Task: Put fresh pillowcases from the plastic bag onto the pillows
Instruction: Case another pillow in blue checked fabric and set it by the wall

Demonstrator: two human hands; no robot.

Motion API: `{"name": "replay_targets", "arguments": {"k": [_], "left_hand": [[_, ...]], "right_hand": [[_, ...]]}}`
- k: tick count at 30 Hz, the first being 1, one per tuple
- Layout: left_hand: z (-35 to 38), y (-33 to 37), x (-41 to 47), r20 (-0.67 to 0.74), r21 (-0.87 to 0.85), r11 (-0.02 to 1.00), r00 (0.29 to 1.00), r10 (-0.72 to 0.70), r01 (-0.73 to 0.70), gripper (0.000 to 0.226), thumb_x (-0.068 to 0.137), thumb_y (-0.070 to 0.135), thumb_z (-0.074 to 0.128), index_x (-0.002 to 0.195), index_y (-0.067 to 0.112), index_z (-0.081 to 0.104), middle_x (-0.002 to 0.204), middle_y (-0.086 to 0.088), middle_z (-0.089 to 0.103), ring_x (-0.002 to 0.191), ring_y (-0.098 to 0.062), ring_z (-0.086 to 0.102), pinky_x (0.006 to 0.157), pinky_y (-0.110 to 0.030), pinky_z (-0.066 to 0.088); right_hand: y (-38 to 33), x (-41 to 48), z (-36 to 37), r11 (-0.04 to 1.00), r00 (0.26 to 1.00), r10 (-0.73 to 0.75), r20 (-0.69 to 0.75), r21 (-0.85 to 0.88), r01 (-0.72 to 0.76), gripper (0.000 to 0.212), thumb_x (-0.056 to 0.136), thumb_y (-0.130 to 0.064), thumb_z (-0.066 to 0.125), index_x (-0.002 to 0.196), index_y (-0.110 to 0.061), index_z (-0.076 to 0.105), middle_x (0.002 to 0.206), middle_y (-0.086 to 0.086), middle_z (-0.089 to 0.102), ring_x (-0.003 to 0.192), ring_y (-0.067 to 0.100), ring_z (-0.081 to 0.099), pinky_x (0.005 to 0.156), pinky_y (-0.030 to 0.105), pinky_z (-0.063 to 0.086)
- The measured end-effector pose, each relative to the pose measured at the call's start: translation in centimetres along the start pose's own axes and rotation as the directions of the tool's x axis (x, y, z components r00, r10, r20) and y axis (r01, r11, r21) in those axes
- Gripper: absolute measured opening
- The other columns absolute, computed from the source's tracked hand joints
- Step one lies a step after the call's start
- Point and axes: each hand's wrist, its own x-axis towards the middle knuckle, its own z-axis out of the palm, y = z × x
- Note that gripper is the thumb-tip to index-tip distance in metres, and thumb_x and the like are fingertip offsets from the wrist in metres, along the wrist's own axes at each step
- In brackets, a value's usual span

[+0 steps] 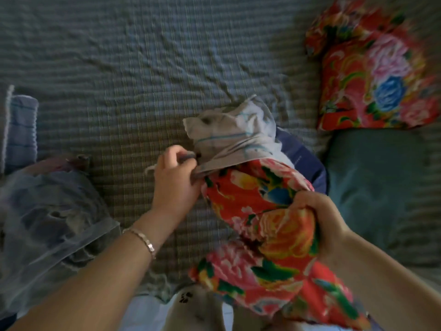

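**Hands gripped a pillow and its floral pillowcase**

Left hand (175, 185), with a silver bracelet (143, 237) on its wrist, had its fingers curled round the pale cloth of the pillow (231, 132), right where the floral pillowcase (257, 199) began. Right hand (317, 220) clutched a bunched fold of that red flowered case, on the pillow's near side.

The pillow, whitish with thin blue stripes, lay on a grey checked bedspread (119, 68), its far end bare and its near end inside the case. A dark blue cloth (305, 158) showed at the pillow's right edge. Left of the pillow, well apart, lay a clear plastic bag (47, 211) with cloth inside. Right of the pillow sat a plain teal cushion (381, 187), and beyond that a second flowered pillow (372, 72). The view was slightly blurred.
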Motion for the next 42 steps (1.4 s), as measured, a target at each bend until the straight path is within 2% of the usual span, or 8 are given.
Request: {"name": "replay_targets", "arguments": {"k": [6, 14, 19, 23, 26, 28, 35, 42], "left_hand": [[-0.7, -2.0, -1.9, 0.068, -0.227, 0.931, 0.958, -0.278, 0.286, 0.024, 0.084, 0.017, 0.062, 0.069, 0.007, 0.045, 0.065, -0.003, 0.05, 0.058, -0.017, 0.047, 0.047, -0.021, 0.03], [2.3, -5.4, -3.2, 0.124, 0.228, 0.913, 0.92, -0.371, 0.337, 0.033, 0.075, 0.011, 0.069, 0.103, 0.008, 0.052, 0.11, -0.011, 0.046, 0.097, -0.033, 0.052, 0.068, -0.039, 0.041], [2.8, -5.6, -2.5, 0.166, 0.101, 0.945, 0.931, -0.324, 0.311, 0.013, 0.086, 0.003, 0.05, 0.096, 0.007, 0.058, 0.098, -0.012, 0.062, 0.091, -0.028, 0.057, 0.07, -0.029, 0.037], [4.0, -5.6, -5.7, 0.602, 0.475, 0.88, 0.733, -0.317, -0.009, 0.032, 0.094, 0.009, 0.042, 0.126, 0.012, 0.048, 0.125, -0.005, 0.056, 0.113, -0.022, 0.055, 0.094, -0.029, 0.045], [3.7, -3.9, -8.9, 0.844, 0.379, 0.901, 0.479, -0.242, -0.212, 0.03, 0.1, 0.02, 0.037, 0.126, 0.007, 0.046, 0.129, -0.008, 0.053, 0.116, -0.025, 0.052, 0.094, -0.023, 0.043], [2.9, -1.4, -9.7, 0.903, 0.268, 0.927, 0.405, -0.146, -0.263, 0.034, 0.102, 0.016, 0.028, 0.131, 0.002, 0.042, 0.13, -0.011, 0.049, 0.119, -0.027, 0.048, 0.087, -0.013, 0.042], [-4.9, 7.1, -8.0, 0.356, -0.139, 0.925, 0.854, 0.379, -0.353, 0.006, 0.065, 0.018, 0.043, 0.06, 0.02, 0.041, 0.052, 0.002, 0.05, 0.048, -0.018, 0.049, 0.039, -0.023, 0.029], [-2.3, 5.3, -7.5, 0.089, -0.117, 0.991, 0.993, 0.077, -0.066, 0.024, 0.062, -0.004, 0.054, 0.056, 0.013, 0.037, 0.081, 0.005, 0.034, 0.081, -0.015, 0.037, 0.07, -0.02, 0.032]], "right_hand": [[3.1, 0.8, 0.7, 0.998, 0.993, 0.042, 0.111, 0.049, -0.048, 0.061, 0.028, -0.015, 0.061, 0.086, -0.003, 0.074, 0.095, 0.024, 0.067, 0.072, 0.035, 0.065, 0.072, 0.042, 0.055], [4.5, -1.2, -0.3, 0.977, 0.942, -0.021, 0.334, 0.206, -0.052, 0.061, 0.021, -0.013, 0.066, 0.08, 0.001, 0.075, 0.078, 0.023, 0.07, 0.061, 0.032, 0.068, 0.056, 0.038, 0.057], [3.8, -1.6, -1.0, 0.967, 0.939, -0.109, 0.325, 0.252, 0.025, 0.065, 0.02, -0.018, 0.068, 0.082, -0.001, 0.075, 0.079, 0.02, 0.071, 0.063, 0.031, 0.069, 0.055, 0.035, 0.056], [4.7, -1.4, -1.8, 0.95, 0.928, -0.132, 0.348, 0.311, 0.018, 0.065, 0.037, -0.019, 0.067, 0.098, 0.002, 0.071, 0.095, 0.025, 0.069, 0.082, 0.036, 0.068, 0.071, 0.044, 0.056], [5.3, -1.6, -2.1, 0.918, 0.916, -0.253, 0.31, 0.377, 0.125, 0.062, 0.081, -0.014, 0.028, 0.137, 0.011, 0.031, 0.134, 0.035, 0.04, 0.124, 0.044, 0.041, 0.11, 0.051, 0.022], [5.8, -1.6, -2.1, 0.901, 0.904, -0.291, 0.314, 0.408, 0.149, 0.06, 0.075, -0.016, 0.044, 0.129, 0.009, 0.046, 0.126, 0.032, 0.051, 0.116, 0.041, 0.051, 0.103, 0.05, 0.035], [4.6, -1.4, -1.2, 0.939, 0.988, -0.114, 0.105, 0.336, 0.072, 0.055, 0.016, -0.026, 0.073, 0.067, -0.005, 0.076, 0.071, 0.019, 0.069, 0.06, 0.031, 0.067, 0.053, 0.04, 0.057], [6.2, -1.0, -0.2, 0.994, 0.988, 0.108, 0.106, -0.005, -0.108, 0.04, 0.028, -0.022, 0.064, 0.057, 0.006, 0.06, 0.054, 0.017, 0.053, 0.042, 0.026, 0.052, 0.049, 0.026, 0.049]]}}
